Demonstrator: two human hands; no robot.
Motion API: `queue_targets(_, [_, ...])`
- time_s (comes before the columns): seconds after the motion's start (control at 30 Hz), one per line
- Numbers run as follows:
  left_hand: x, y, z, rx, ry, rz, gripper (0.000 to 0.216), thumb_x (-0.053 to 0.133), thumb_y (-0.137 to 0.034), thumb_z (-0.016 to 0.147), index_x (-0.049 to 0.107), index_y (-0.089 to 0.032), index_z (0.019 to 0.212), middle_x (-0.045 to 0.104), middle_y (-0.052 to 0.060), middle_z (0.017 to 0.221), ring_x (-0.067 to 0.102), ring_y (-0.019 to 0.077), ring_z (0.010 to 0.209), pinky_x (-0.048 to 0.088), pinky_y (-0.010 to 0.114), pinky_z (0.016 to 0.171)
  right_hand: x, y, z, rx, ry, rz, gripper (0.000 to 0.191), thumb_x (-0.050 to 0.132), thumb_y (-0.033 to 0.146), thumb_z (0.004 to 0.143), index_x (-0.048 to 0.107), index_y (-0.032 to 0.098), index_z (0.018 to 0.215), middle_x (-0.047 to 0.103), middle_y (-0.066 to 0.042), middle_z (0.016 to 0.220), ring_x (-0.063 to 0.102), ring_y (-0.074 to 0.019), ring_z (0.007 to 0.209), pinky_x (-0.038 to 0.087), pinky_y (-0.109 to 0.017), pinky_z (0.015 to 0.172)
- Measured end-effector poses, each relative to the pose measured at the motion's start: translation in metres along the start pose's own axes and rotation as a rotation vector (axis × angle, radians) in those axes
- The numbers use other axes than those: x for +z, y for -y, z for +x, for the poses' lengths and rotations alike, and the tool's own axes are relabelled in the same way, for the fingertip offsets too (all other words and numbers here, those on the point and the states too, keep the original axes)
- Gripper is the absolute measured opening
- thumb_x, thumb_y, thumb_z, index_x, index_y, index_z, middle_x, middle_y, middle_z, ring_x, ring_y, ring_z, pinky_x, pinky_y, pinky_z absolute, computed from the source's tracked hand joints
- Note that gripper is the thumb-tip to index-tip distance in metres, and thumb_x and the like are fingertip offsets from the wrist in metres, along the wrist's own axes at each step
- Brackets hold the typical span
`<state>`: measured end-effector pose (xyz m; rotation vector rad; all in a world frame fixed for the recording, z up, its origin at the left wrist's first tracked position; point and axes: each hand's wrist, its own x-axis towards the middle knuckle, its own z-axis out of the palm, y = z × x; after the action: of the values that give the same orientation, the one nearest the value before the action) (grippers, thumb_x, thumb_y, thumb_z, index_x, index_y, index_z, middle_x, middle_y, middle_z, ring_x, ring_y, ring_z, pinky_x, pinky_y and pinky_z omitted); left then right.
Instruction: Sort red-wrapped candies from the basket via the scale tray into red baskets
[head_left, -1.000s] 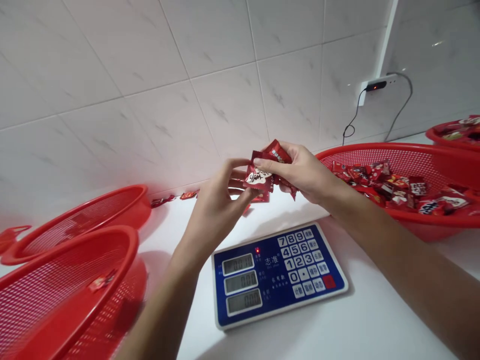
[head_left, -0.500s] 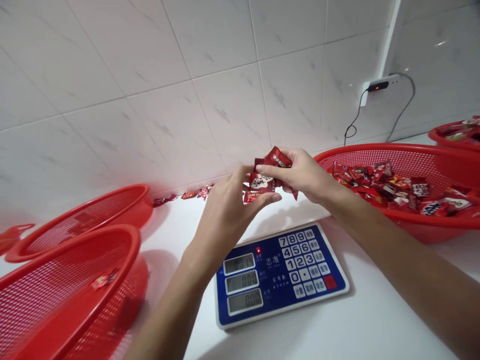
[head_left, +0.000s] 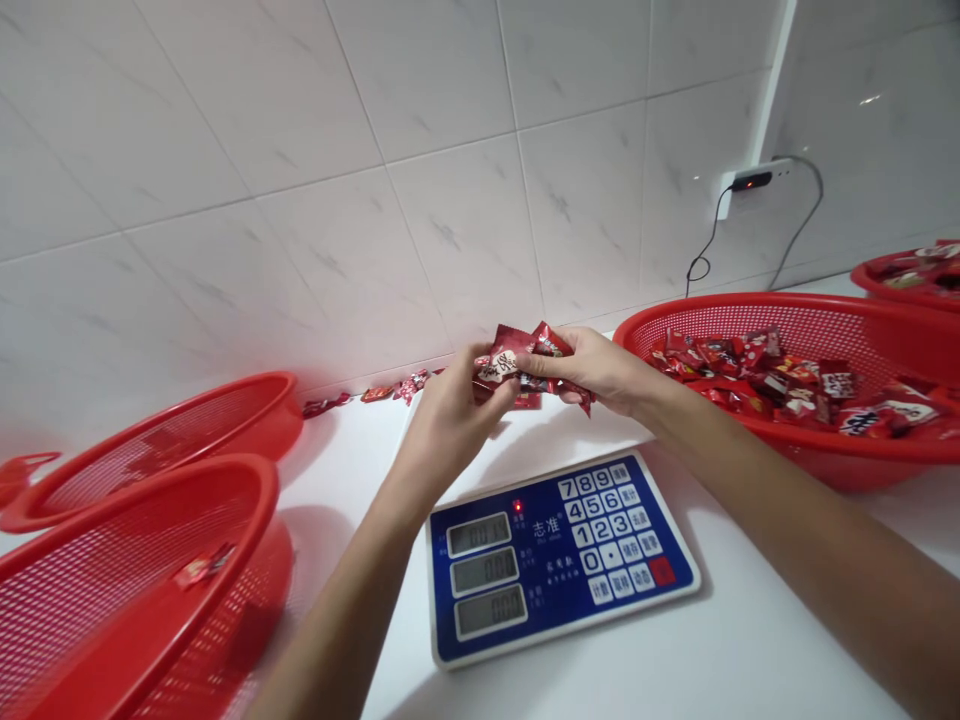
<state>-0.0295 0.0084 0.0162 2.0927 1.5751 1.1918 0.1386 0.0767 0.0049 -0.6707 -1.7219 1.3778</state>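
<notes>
My right hand point(head_left: 600, 370) grips a small bunch of red wrapped candies point(head_left: 536, 345) above the far end of a blue electronic scale point(head_left: 559, 550). My left hand point(head_left: 450, 415) meets it from the left, its thumb and fingers pinched on one red-and-white candy packet point(head_left: 499, 365) at the bunch's left side. Another red candy point(head_left: 527, 401) lies on the scale's white platform just below the hands. Both hands hover over the platform, a little behind the keypad.
A large red mesh basket point(head_left: 810, 310) full of red candies stands at the right, another basket point(head_left: 911, 275) behind it. Two red baskets point(head_left: 150, 500) sit at the left, the near one holding one candy point(head_left: 202, 567). Loose candies point(head_left: 375, 393) lie along the tiled wall. A plugged-in socket point(head_left: 754, 180) hangs at right.
Both hands have lowered toward the scale platform and drawn closer together. The left hand's fingers have closed onto a packet from the right hand's bunch. The scale's top display changed.
</notes>
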Motion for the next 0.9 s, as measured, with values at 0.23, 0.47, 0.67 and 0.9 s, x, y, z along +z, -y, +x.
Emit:
queue_targets(0.23, [-0.011, 0.007, 0.005, 0.061, 0.028, 0.293, 0.026, 0.055, -0.018, 0.084, 0.064, -0.019, 0.108, 0.074, 0.006, 0.09, 0.068, 0.0203, 0.076, 0.053, 0.033, 0.067, -0.009, 0.008, -0.003, -0.023, -0.121, -0.38, 0.011, 0.067, 0.023, 0.08, 0.068, 0.014, 0.084, 0.053, 0.004, 0.055, 0.039, -0.0061, 0.043, 0.026, -0.021, 0.039])
queue_targets(0.47, [0.003, 0.011, 0.006, 0.082, 0.063, 0.419, 0.027, 0.056, -0.011, 0.081, 0.069, -0.021, 0.103, 0.074, 0.005, 0.078, 0.068, 0.0235, 0.07, 0.051, 0.035, 0.066, -0.018, 0.005, 0.0, -0.11, -0.164, -0.361, 0.011, 0.068, 0.024, 0.077, 0.069, 0.013, 0.08, 0.057, 0.001, 0.059, 0.048, -0.009, 0.052, 0.033, -0.022, 0.045])
queue_targets(0.67, [-0.005, 0.015, 0.006, 0.078, 0.062, 0.481, 0.033, 0.059, -0.024, 0.087, 0.064, -0.02, 0.119, 0.068, 0.014, 0.115, 0.063, 0.0296, 0.106, 0.049, 0.046, 0.089, -0.015, 0.009, -0.002, 0.008, -0.16, -0.361, 0.027, 0.067, 0.038, 0.083, 0.07, 0.016, 0.098, 0.051, 0.003, 0.055, 0.038, -0.0072, 0.041, 0.026, -0.022, 0.035])
queue_targets(0.9, [-0.027, 0.009, 0.005, 0.046, -0.077, 0.295, 0.029, 0.059, -0.039, 0.088, 0.066, -0.022, 0.111, 0.068, 0.01, 0.113, 0.064, 0.0258, 0.102, 0.049, 0.045, 0.09, -0.008, 0.004, -0.001, 0.002, -0.048, -0.316, 0.025, 0.064, 0.034, 0.087, 0.069, 0.018, 0.106, 0.058, 0.0, 0.07, 0.044, -0.0066, 0.046, 0.032, -0.019, 0.037])
